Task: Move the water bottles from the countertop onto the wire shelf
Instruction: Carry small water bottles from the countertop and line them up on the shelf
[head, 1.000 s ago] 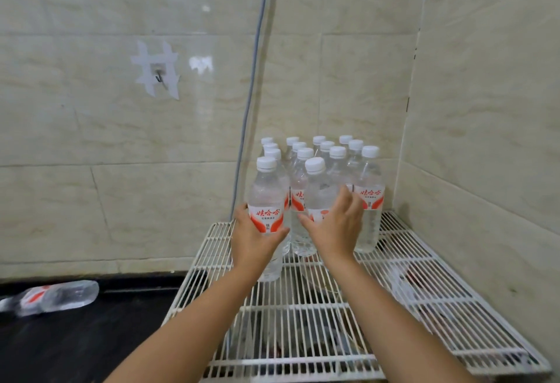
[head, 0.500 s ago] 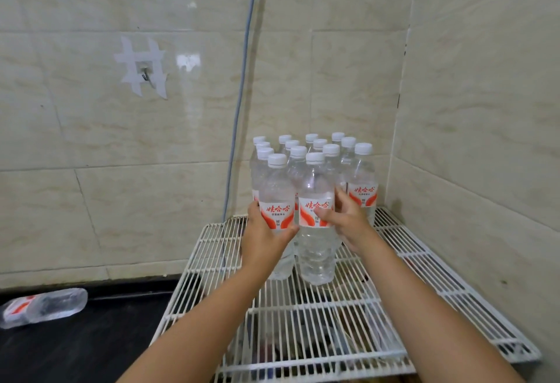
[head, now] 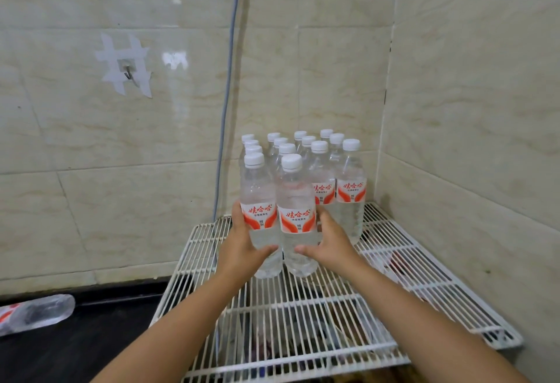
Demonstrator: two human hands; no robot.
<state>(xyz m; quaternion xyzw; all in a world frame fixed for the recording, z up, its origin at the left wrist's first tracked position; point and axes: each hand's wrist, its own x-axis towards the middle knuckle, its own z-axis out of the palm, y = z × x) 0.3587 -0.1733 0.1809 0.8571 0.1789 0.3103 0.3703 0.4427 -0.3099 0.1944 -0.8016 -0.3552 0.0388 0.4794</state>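
Far to the left of the hands, one lying bottle (head: 35,313) rests on the dark countertop (head: 75,349), well apart from them. The left hand (head: 242,249) is curled around the front-left bottle (head: 260,216), with the thumb across its lower part. Just beside it, touching, stands the front-right bottle (head: 295,219), and the right hand (head: 328,245) wraps it from the other side, thumb in front. Both bottles stand upright on the wire shelf (head: 318,307). Behind the two hands, toward the corner, the other bottles (head: 321,164) stand in close rows. To the right of the right hand, one of these bottles is very near its fingers.
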